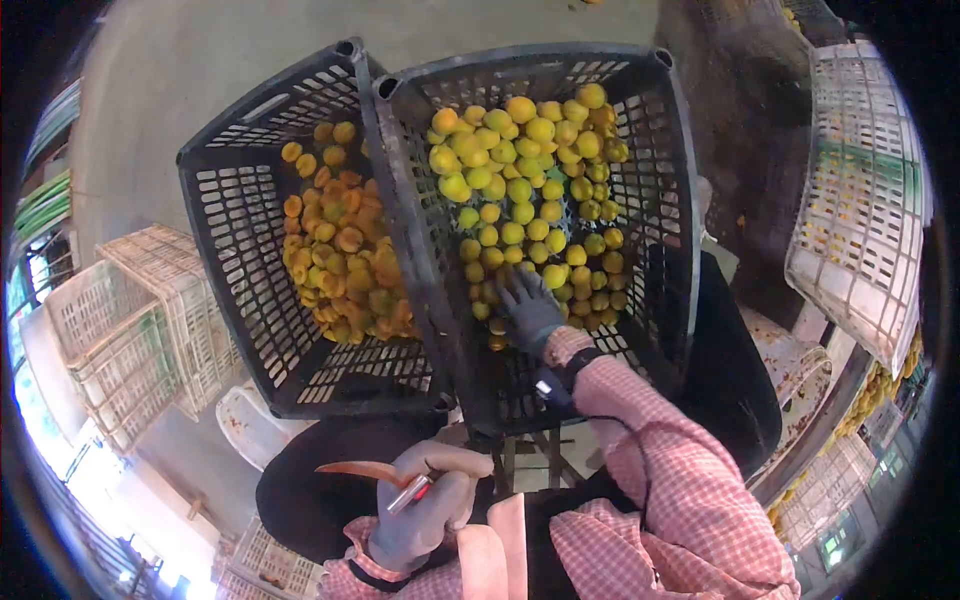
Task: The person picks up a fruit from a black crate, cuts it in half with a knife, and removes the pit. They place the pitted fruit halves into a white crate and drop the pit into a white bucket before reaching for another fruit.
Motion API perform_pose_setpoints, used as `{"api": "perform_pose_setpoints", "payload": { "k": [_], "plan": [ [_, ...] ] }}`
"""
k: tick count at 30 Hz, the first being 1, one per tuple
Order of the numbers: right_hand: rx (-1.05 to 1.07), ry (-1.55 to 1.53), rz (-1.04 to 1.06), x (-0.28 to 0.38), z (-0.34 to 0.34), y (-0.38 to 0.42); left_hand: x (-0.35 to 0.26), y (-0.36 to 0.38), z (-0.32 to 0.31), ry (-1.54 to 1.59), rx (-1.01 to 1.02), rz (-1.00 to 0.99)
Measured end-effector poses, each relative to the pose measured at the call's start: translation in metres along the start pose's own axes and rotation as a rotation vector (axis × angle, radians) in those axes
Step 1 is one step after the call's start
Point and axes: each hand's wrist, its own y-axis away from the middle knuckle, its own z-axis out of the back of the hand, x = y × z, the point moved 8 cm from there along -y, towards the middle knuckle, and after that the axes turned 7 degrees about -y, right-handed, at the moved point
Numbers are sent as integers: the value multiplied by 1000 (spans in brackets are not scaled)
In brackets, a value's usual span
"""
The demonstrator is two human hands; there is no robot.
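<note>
My left hand (pixel 432 500), in a grey glove, is closed around a small knife (pixel 357 468) in front of my lap. Its curved, brownish blade points left, and a red and silver part shows at the handle. My right hand (pixel 530 310), in a dark grey glove, reaches into the right black crate (pixel 655 190). Its fingers are stretched out, resting on whole yellow-green apricots (pixel 522 190); whether a fruit lies under the fingertips is hidden. To the left, touching it, a second black crate (pixel 232 225) contains a heap of orange, cut-looking apricots (pixel 345 245).
White plastic crates (pixel 150 320) are stacked at the left. Another white crate (pixel 860 200) stands at the right, near a white stool-like seat (pixel 785 360). A cable (pixel 640 450) runs along my right sleeve. Concrete floor (pixel 240 60) lies beyond the black crates.
</note>
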Motion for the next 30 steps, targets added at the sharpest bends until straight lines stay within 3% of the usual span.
{"api": "perform_pose_setpoints", "payload": {
  "k": [2, 3, 5, 6, 7, 8, 9, 10, 11, 12, 18, 21, 22, 24, 25, 26, 28, 29, 30],
  "plan": [
    [173, -201, 147, 0, 17, 15, 2, 2, 0, -3, 10, 14],
    [2, -158, 272, -1, 32, 24, 0, 2, 1, -22, -3, -2],
    [212, -41, 194, -33, 30, 38, 1, 5, 3, -34, -16, -8],
    [250, 45, -13, -59, 37, 41, 2, 6, 4, -16, 2, 3],
    [138, -187, -191, -102, 29, 47, 4, 8, 5, 0, 23, 16],
    [95, -129, -227, -113, 51, 51, 5, 9, 4, 3, 25, 24],
    [121, -443, -398, -137, 62, 53, 2, 9, 3, 9, 20, -12],
    [122, -441, -395, -153, 44, 50, -1, 9, 4, 14, 12, -50],
    [276, -320, -281, -162, -1, 44, -1, 9, 4, 13, 10, -48],
    [427, -199, -167, -162, -32, 46, 0, 9, 4, -1, 2, -34],
    [592, -198, -32, -60, -50, 36, 0, 7, 7, 2, 4, -42],
    [642, -260, -181, -46, -8, 17, 4, 10, 10, 55, 11, -39],
    [645, -257, -181, -61, -23, 21, 5, 9, 10, 71, 9, -38],
    [21, -373, 62, -76, -1, 17, 6, 9, 13, 72, 13, -40],
    [-124, -717, -248, -100, -3, 26, 6, 9, 13, 69, 19, -47],
    [-124, -716, -246, -94, 7, 25, 6, 10, 14, 70, 17, -48],
    [28, -344, -322, -91, 13, 24, 7, 10, 12, 70, 34, -39],
    [-315, -377, 8, -80, 2, 35, 8, 10, 12, 70, 36, -40],
    [-315, -376, 7, -63, 14, 36, 8, 10, 11, 80, 45, -45]
  ]
}}
